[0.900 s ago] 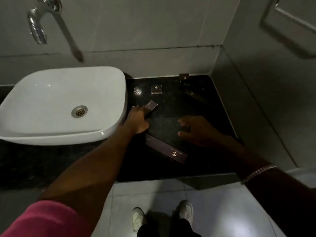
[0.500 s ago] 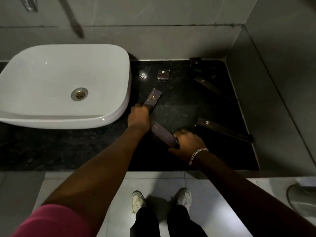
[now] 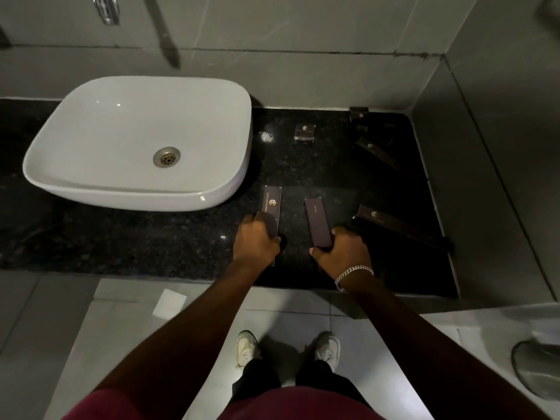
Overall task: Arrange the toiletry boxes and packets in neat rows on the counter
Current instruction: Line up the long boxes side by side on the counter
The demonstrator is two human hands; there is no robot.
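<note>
On the black granite counter (image 3: 181, 244) my left hand (image 3: 256, 241) grips the near end of a long dark box with a gold logo (image 3: 271, 204). My right hand (image 3: 342, 251) grips the near end of a second long dark box (image 3: 316, 221). Both boxes lie flat, pointing away from me, roughly parallel and a hand's width apart. A third long box (image 3: 400, 227) lies slanted to the right. A fourth long box (image 3: 380, 156) lies slanted further back. A small square box (image 3: 305, 132) and another small box (image 3: 359, 114) sit near the back wall.
A white vessel basin (image 3: 139, 144) takes up the counter's left half, close to the left box. A small shiny wrapped item (image 3: 266, 136) lies beside the basin. Grey tiled walls close off the back and right. My shoes (image 3: 247, 347) stand on the tiled floor below.
Both hands pulled their long boxes toward the front edge and turned them from slanted to roughly parallel. The camera view tilted down.
</note>
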